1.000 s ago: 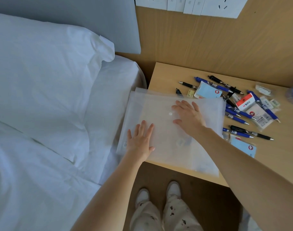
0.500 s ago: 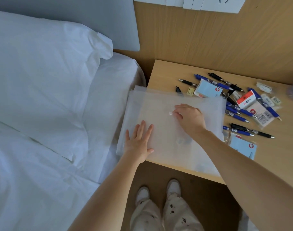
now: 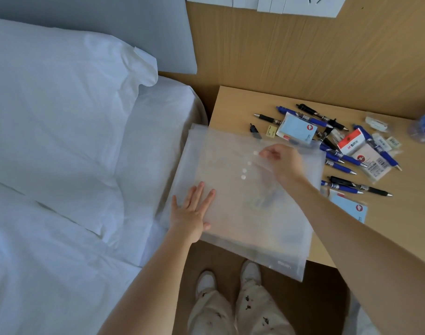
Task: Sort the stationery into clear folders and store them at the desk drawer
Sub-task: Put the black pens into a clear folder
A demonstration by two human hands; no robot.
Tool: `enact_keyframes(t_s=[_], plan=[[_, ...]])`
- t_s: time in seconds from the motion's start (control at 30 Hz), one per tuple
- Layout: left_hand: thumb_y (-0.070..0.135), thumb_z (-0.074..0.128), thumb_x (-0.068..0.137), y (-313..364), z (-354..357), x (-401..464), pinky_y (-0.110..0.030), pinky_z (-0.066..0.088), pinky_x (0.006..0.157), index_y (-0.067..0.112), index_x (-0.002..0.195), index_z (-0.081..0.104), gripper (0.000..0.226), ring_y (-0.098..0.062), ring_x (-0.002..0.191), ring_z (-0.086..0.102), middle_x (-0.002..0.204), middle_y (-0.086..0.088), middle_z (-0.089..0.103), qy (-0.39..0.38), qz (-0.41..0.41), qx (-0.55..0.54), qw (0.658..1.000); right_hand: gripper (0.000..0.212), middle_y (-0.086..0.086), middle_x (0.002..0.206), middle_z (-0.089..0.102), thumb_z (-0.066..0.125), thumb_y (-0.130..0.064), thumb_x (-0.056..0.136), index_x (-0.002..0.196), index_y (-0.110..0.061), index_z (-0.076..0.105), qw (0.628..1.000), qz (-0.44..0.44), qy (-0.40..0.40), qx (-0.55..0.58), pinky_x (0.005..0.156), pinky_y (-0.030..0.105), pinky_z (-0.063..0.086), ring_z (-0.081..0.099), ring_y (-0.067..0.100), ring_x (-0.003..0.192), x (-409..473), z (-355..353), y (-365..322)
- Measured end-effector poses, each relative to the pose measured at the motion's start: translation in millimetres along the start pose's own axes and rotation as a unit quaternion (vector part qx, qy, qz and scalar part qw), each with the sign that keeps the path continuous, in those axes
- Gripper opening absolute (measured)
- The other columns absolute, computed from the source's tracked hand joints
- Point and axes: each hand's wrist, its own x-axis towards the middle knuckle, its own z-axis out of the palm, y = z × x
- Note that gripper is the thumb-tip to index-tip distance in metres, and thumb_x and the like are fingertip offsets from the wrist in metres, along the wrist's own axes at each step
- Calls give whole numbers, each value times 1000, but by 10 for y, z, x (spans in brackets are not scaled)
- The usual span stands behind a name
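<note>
left hand (image 3: 193, 213): flat, fingers spread, pinning clear folders (image 3: 233, 228) to surface (image 3: 233, 102) | right hand (image 3: 282, 163): pinching top flap, apparently to open | pens (image 3: 337, 158): loose, unsorted

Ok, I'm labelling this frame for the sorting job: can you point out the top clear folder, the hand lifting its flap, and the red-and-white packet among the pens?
Top clear folder (image 3: 230, 213): head view, bare front panel.
Right hand (image 3: 282, 163): head view, its back.
Red-and-white packet (image 3: 350, 143): head view, red label.
</note>
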Motion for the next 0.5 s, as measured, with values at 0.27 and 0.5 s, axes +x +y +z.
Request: enact_keyframes(t_s=[0.27, 0.5], plan=[[45, 30, 100, 81, -166, -33, -48, -2, 116, 28, 150, -9, 65, -23, 145, -13, 156, -3, -21, 60, 14, -22, 998, 17, 0, 91, 69, 50, -12, 95, 89, -12, 66, 997, -3, 5, 74, 68, 18, 48, 65, 14, 79, 10, -190, -134], [43, 26, 101, 396, -513, -143, -41, 10, 118, 20, 151, 5, 58, -22, 146, 6, 159, -4, 5, 195, 30, -122, 973, 15, 7, 87, 71, 49, -9, 97, 96, -5, 63, 971, 89, 6, 221, 65, 36, 57, 69, 20, 67, -89, -527, -178]])
